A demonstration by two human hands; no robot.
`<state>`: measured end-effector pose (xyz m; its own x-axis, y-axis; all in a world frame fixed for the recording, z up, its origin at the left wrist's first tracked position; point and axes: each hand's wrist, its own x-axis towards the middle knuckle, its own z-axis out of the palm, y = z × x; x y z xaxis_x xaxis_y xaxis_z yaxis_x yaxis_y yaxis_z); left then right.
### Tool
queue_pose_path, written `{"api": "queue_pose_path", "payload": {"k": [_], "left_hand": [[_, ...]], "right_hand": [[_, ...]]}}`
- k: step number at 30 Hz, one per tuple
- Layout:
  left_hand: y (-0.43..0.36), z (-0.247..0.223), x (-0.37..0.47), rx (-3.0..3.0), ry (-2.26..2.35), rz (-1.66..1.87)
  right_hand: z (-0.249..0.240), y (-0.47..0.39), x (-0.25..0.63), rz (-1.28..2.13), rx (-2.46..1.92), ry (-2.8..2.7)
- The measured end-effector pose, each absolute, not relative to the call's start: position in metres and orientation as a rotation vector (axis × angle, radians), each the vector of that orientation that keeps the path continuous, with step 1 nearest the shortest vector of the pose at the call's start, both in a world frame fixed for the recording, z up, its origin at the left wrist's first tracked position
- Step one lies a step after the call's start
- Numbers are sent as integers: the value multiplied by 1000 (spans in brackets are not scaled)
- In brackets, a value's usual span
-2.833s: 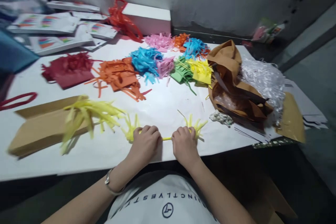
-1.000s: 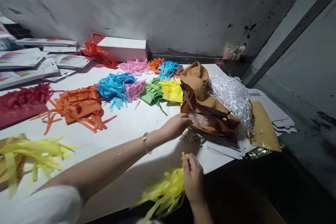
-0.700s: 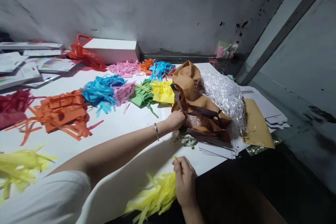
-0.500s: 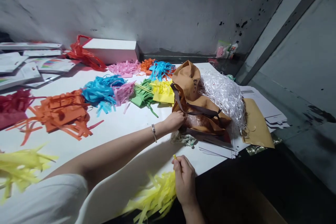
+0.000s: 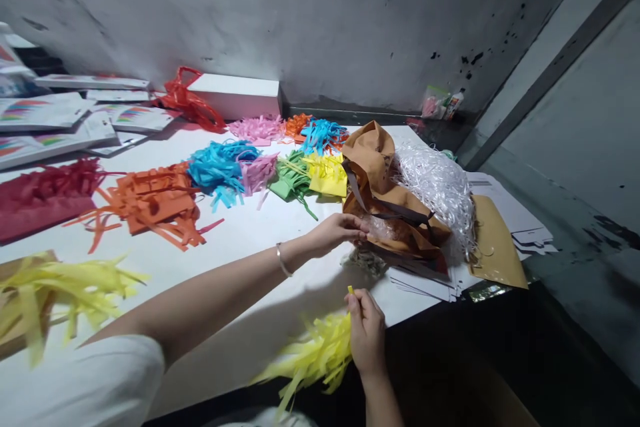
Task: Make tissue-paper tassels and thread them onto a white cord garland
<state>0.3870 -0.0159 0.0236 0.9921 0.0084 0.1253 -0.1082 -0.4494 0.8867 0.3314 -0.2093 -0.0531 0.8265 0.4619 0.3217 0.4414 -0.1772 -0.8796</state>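
Observation:
My left hand (image 5: 343,229), with a bracelet at its wrist, reaches to the opening of a brown fabric bag (image 5: 373,147) with dark straps. Its fingers are drawn together beside some clear plastic (image 5: 383,228) in the bag; what they pinch, if anything, cannot be made out. Lower down, my right hand (image 5: 367,330) is closed on the twisted top of a yellow paper tassel (image 5: 320,350), whose cut strips hang out to the left. A crumpled pale cloth-like bundle (image 5: 367,260) lies under the bag's near side.
Fringed paper in orange (image 5: 160,203), blue (image 5: 220,170), green (image 5: 290,177) and dark red (image 5: 50,193) lies along the white table. More yellow strips (image 5: 65,287) are at left. White shredded filler (image 5: 435,187) and a brown envelope (image 5: 495,240) sit right of the bag.
My left hand's fingers have stretched out somewhat at the bag's opening. My right hand still holds the yellow tassel. The view has shifted slightly left.

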Motion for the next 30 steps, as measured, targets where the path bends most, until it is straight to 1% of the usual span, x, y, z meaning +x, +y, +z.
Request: {"api": "queue_pose_path", "payload": {"k": [2, 7, 10, 13, 17, 21, 24, 30], "left_hand": [[-19, 28, 352, 1846, -27, 107], [-31, 35, 269, 970, 233, 36], [-35, 37, 237, 843, 296, 96], [-35, 36, 215, 871, 328, 204], [-30, 30, 188, 1042, 339, 332], [-23, 28, 164, 1399, 216, 470], [-18, 29, 150, 1598, 133, 492], [-13, 30, 135, 1671, 149, 536]], "right_hand": [[-51, -211, 330, 17, -1807, -683], [-19, -211, 310, 26, -1746, -785], [5, -201, 294, -6, -1687, -949], [18, -186, 282, 1, -1717, -1079], [23, -173, 272, 57, -1745, -1200], [33, -168, 270, 309, -1739, -1277], [38, -165, 270, 462, -1704, -1327], [30, -164, 264, 455, -1723, -1375]]}}
